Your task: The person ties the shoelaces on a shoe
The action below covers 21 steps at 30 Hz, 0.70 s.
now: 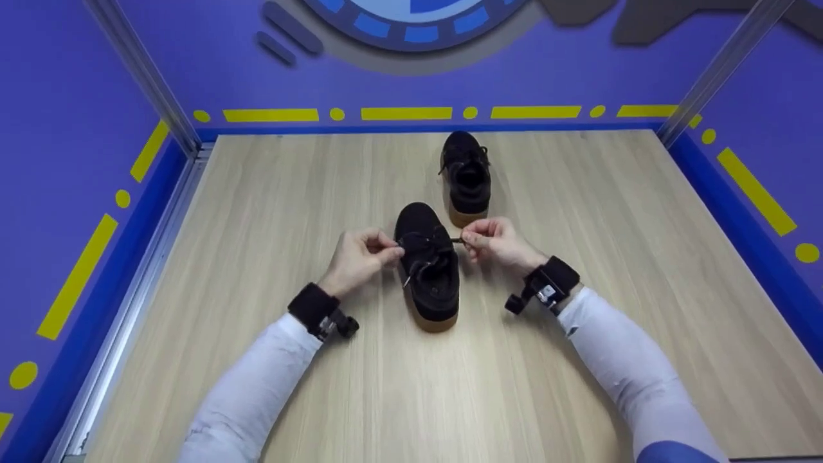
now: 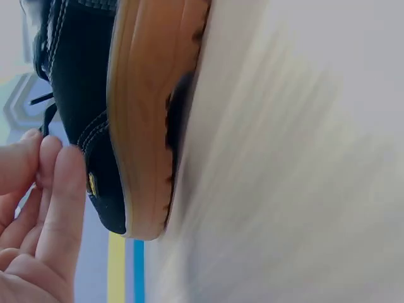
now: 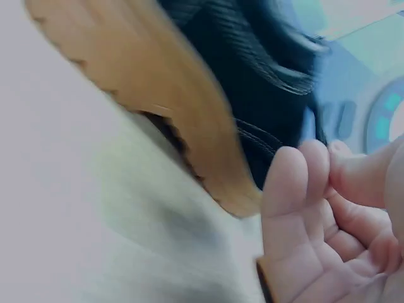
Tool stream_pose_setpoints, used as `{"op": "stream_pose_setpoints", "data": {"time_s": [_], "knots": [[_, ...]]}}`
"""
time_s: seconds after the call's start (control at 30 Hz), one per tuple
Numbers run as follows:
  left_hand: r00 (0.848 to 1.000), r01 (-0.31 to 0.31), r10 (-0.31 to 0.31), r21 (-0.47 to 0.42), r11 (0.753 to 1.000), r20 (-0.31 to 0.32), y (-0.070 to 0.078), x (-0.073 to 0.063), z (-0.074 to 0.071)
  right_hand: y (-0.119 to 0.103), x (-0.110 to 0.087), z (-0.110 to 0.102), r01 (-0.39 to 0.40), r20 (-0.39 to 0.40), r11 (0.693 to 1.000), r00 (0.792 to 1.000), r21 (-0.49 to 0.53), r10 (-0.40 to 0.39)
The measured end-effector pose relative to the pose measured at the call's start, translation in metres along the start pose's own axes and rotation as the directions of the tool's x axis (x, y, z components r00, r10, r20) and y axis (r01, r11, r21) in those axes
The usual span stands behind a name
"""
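Note:
A black shoe (image 1: 425, 270) with a tan gum sole (image 2: 145, 120) stands upright on the table, toe pointing away. On its left side my left hand (image 1: 361, 258) pinches a black shoelace (image 2: 48, 117) between thumb and fingertips. My right hand (image 1: 500, 245) pinches the other end of the lace (image 1: 457, 240) on the shoe's right side. That lace runs sideways from the shoe to the fingertips, and in the right wrist view it shows as a dark strand (image 3: 319, 123). The shoe's far side is hidden in each wrist view.
A second black shoe (image 1: 467, 177), its laces tied, stands farther back and slightly right, close to my right hand. Wood-patterned tabletop (image 1: 276, 193) surrounds both shoes. Blue panels (image 1: 411, 83) with yellow marks enclose the back and sides.

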<state>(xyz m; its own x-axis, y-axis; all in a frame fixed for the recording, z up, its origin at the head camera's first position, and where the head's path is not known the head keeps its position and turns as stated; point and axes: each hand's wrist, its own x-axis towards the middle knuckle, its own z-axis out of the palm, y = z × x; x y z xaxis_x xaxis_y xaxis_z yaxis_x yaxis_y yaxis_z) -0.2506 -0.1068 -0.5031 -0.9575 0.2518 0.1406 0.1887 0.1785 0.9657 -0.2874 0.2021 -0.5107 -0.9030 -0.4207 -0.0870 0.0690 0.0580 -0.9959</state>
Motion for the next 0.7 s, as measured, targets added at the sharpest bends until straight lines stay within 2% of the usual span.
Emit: {"op": "stream_pose_setpoints", "data": {"time_s": [0.03, 0.1, 0.2, 0.3, 0.37, 0.47, 0.5, 0.57, 0.63, 0.7], "knots": [[1.000, 0.022, -0.021, -0.041, 0.999, 0.010, -0.001, 0.000, -0.001, 0.002, 0.000, 0.001, 0.004, -0.004, 1.000, 1.000, 0.002, -0.004], [1.000, 0.024, -0.024, -0.094, 0.995, 0.006, -0.001, 0.001, -0.002, 0.002, 0.000, 0.002, 0.031, -0.033, 0.999, 0.999, 0.017, -0.030], [0.999, 0.041, -0.040, -0.097, 0.994, 0.019, -0.002, 0.004, -0.002, 0.002, -0.001, 0.005, 0.020, -0.068, 0.999, 0.998, 0.045, -0.017], [0.997, 0.064, -0.062, -0.053, 0.997, 0.035, -0.001, 0.005, -0.003, 0.002, -0.002, 0.007, -0.005, -0.061, 0.999, 0.998, 0.049, 0.008], [0.999, 0.036, -0.037, 0.022, 0.999, 0.036, 0.004, 0.005, -0.003, 0.002, -0.002, 0.010, 0.004, -0.050, 0.999, 0.999, 0.045, -0.002], [0.996, -0.084, 0.079, 0.154, 0.984, 0.038, 0.016, 0.005, -0.001, -0.001, -0.002, 0.012, 0.046, -0.025, 0.999, 0.999, 0.028, -0.045], [0.990, -0.142, 0.136, 0.209, 0.968, 0.039, 0.020, 0.005, 0.000, -0.002, -0.001, 0.013, 0.062, -0.017, 0.998, 0.998, 0.022, -0.062], [0.963, -0.267, 0.264, 0.316, 0.910, 0.053, 0.028, 0.006, 0.005, -0.004, -0.002, 0.013, 0.086, -0.005, 0.996, 0.996, 0.013, -0.086], [0.920, -0.379, 0.385, 0.430, 0.819, 0.077, 0.035, 0.007, 0.013, -0.006, -0.002, 0.012, 0.100, 0.008, 0.995, 0.995, 0.005, -0.100], [0.874, -0.458, 0.472, 0.524, 0.718, 0.117, 0.041, 0.009, 0.021, -0.007, -0.003, 0.011, 0.104, 0.023, 0.995, 0.994, -0.002, -0.104]]}}
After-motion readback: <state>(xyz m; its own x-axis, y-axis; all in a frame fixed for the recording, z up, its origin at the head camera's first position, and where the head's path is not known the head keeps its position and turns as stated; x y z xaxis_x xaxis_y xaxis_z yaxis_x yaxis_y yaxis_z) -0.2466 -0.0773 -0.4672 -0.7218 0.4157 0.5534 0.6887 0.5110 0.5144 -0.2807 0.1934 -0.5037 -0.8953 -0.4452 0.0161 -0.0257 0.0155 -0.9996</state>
